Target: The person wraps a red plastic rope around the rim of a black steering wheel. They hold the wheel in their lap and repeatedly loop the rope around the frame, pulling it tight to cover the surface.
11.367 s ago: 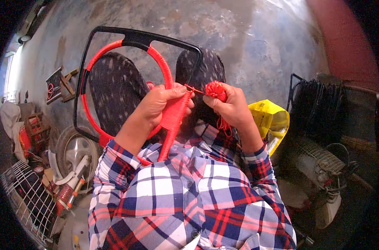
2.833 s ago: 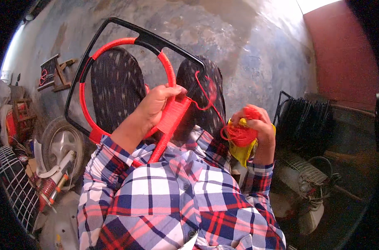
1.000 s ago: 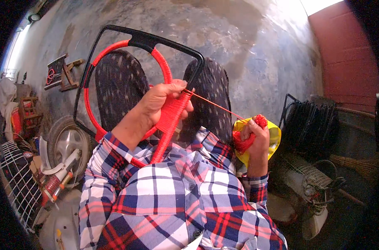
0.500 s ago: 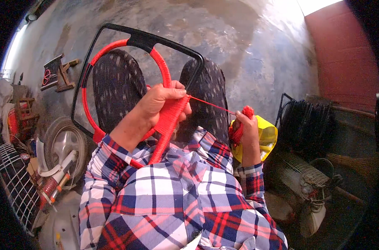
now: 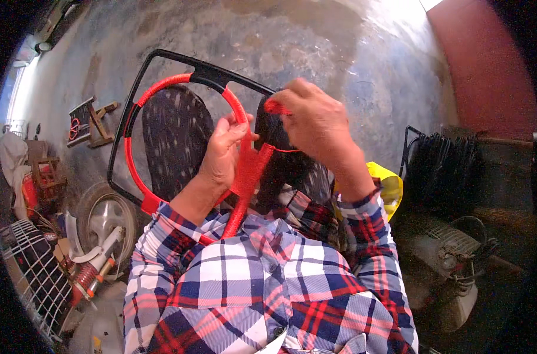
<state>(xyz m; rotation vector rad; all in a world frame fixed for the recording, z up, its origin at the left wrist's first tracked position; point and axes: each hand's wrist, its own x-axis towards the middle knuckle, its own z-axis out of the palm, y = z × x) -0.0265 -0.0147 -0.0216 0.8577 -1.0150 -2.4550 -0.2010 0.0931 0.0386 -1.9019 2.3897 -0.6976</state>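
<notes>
On my lap lies a black rectangular frame with a ring inside it, wound in red cord. My left hand grips the ring's right side, thumb and fingers closed round it. Below that hand spreads a tightly wound red web, from the ring to the bar beside it. Above the frame's right corner, my right hand is closed on a bundle of red cord, partly hidden by the fingers and slightly blurred. A loose strand curves from the top of the winding toward the right hand.
A yellow bag is by my right forearm. Stacked black frames stand at the right, above a dusty machine. At the left are a wheel, a white wire grid and a small wooden stool on the concrete floor.
My right hand has swung up and left, carrying the cord bundle from beside the yellow bag to above the frame. The strand, taut before, now curves. My left hand has shifted slightly on the ring.
</notes>
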